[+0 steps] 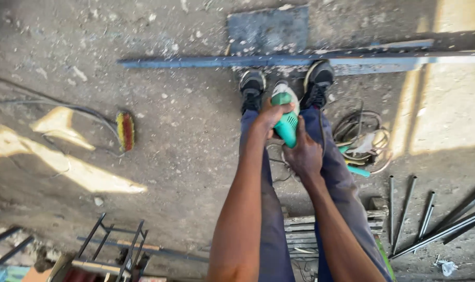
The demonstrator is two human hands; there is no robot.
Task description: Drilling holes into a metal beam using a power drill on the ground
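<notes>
I see the green angle grinder (286,121) at centre, long axis 6-to-12, head toward 12 | left hand (273,112) closed over its top, right hand (303,155) wrapped round its body | long blue steel bar (258,61) crosswise just past both shoes (3-to-9) | open concrete at 9, rods (404,209) crowd 4.

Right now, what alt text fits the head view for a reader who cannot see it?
Seen from above, a person's left hand and right hand grip a green angle grinder held over their shoes, near a long blue metal bar on a dusty concrete floor.
</notes>
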